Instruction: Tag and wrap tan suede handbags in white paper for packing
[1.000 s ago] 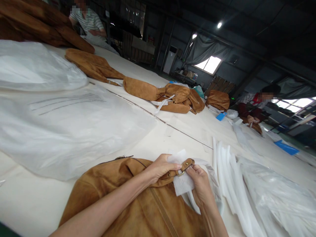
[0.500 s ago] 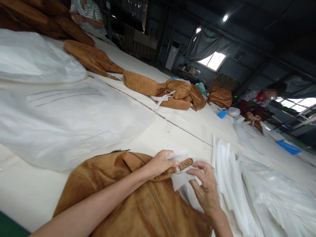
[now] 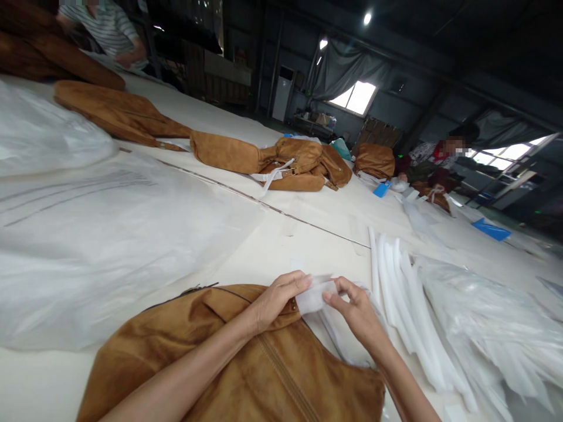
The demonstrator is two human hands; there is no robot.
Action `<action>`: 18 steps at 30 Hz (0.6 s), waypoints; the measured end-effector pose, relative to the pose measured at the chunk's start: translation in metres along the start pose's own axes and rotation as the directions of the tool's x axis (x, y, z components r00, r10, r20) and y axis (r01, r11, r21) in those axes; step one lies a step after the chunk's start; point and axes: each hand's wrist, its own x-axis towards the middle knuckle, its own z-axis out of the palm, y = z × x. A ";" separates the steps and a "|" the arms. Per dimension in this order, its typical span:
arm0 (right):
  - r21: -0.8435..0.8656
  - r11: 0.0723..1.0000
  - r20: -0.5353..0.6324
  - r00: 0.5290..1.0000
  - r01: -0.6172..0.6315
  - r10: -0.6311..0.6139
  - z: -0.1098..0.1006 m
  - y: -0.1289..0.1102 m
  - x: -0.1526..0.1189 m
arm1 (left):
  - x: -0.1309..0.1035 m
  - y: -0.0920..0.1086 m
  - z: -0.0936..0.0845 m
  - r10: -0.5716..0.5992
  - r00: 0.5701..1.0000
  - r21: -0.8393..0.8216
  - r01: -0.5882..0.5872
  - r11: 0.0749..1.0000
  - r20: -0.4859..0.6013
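Note:
A brown leather bag (image 3: pixel 211 357) with a zipper down its front lies before me on the white table. At its strap end, a thin white sheet of wrapping foam (image 3: pixel 311 298) is folded over the strap's buckle, which it now mostly covers. My left hand (image 3: pixel 284 296) pinches the sheet and strap from the left, thumb on top. From the right, my right hand (image 3: pixel 349 299) pinches the sheet's other side between thumb and forefinger. More white wrapping (image 3: pixel 336 331) shows below the right hand, along the bag's edge.
White foam strips (image 3: pixel 402 305) and a heap of clear plastic bags (image 3: pixel 475 310) lie to the right. A large plastic bag (image 3: pixel 109 246) spreads at left. Further brown bags (image 3: pixel 299 161) sit across the table. Two people (image 3: pixel 105 35) work at the far side.
The white sheet has been folded over the strap end and buckle, which showed before. My right hand has moved left and closed on the sheet. The view has shifted right.

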 end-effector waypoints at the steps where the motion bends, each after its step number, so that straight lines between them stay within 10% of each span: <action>1: 0.033 0.999 -0.007 1.000 -0.005 0.005 0.001 0.000 -0.001 | -0.001 0.001 -0.001 -0.013 0.999 -0.007 0.013 1.000 0.033; 9: 0.184 0.982 0.012 0.999 -0.051 0.050 -0.003 0.002 0.000 | -0.002 -0.005 0.003 -0.046 0.999 -0.053 0.048 0.997 0.029; 18: 0.265 0.933 0.540 0.839 -0.244 0.066 -0.024 -0.003 0.019 | -0.003 -0.006 0.002 -0.072 0.994 0.082 0.066 0.994 0.079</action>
